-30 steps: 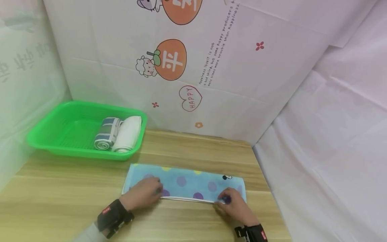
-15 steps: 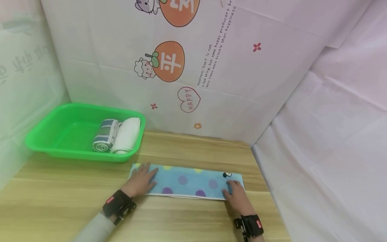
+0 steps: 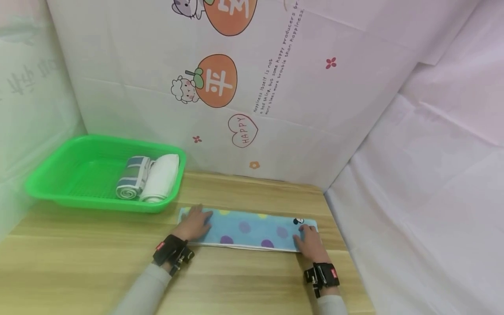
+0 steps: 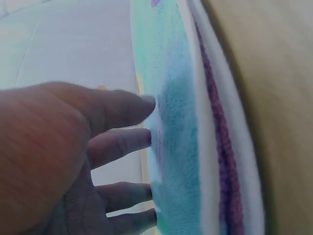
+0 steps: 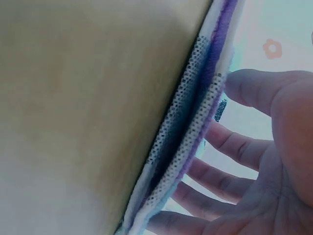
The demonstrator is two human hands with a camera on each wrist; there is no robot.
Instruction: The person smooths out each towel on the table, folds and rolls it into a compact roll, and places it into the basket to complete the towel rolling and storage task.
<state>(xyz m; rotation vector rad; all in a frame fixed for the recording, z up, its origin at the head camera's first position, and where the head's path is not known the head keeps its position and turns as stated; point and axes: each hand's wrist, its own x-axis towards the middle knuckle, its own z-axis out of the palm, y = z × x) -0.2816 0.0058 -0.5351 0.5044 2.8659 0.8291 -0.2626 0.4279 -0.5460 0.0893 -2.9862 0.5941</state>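
A folded light-blue towel (image 3: 253, 229) with purple and yellow dots lies as a long strip on the wooden table. My left hand (image 3: 194, 224) rests on its left end, fingers spread. On the right end lies my right hand (image 3: 311, 241), its fingertips touching the cloth close to a small black-and-white printed figure. In the left wrist view the fingertips press on the towel's top (image 4: 176, 122), and the layered white edges show beside them. The right wrist view shows the parted layers of the towel (image 5: 195, 117) with extended fingers against the upper one.
A green plastic basket (image 3: 59, 197) stands at the back left. It holds a rolled striped towel (image 3: 134, 175) and a rolled white towel (image 3: 161, 177). A printed white sheet (image 3: 291, 140) rises behind the table, with more white sheeting at both sides.
Both hands have gone from bent fingers at the towel's near edge to spread fingers on its ends. The towel has shifted slightly away from me.
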